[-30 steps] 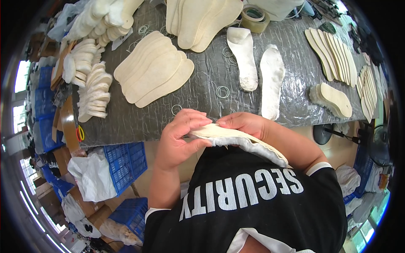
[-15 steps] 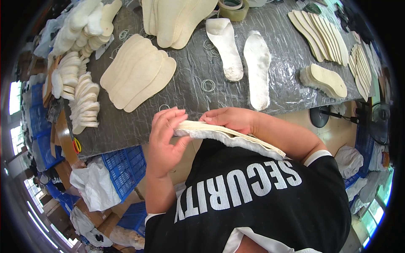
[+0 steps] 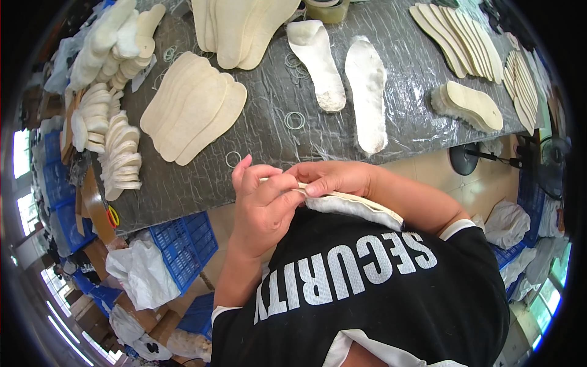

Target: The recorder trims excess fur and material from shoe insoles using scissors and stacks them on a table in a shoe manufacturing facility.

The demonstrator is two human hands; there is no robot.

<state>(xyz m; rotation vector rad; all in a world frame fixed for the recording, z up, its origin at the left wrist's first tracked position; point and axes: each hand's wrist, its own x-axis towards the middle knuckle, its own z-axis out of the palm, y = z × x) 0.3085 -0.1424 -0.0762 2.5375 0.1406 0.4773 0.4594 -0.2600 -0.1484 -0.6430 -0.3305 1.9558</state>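
Close to my chest, just off the table's front edge, I hold fleece insoles (image 3: 354,208) edge-on, with cream backing along the top and white pile below. My left hand (image 3: 264,207) is closed over their left end, fingertips meeting my right thumb. My right hand (image 3: 333,178) grips them from the far side, the thumb coming over the top edge. My hands hide the left end, and I cannot tell exactly how many layers there are. One loose rubber band (image 3: 233,159) lies on the table just beyond my left hand; a second green rubber band (image 3: 294,120) is farther in.
Two white fleece insoles (image 3: 365,92) lie on the plastic-covered table (image 3: 263,140). Cream insoles (image 3: 189,110) are fanned out at left. A small insole stack (image 3: 471,104) sits at right. Fleece insoles (image 3: 122,156) are piled far left, near scissors (image 3: 112,216). A blue crate (image 3: 183,248) stands below.
My left hand has moved right and closed on the left end of the insoles, from a looser hold with spread fingers. My right thumb has come over their top edge. The view has shifted slightly.
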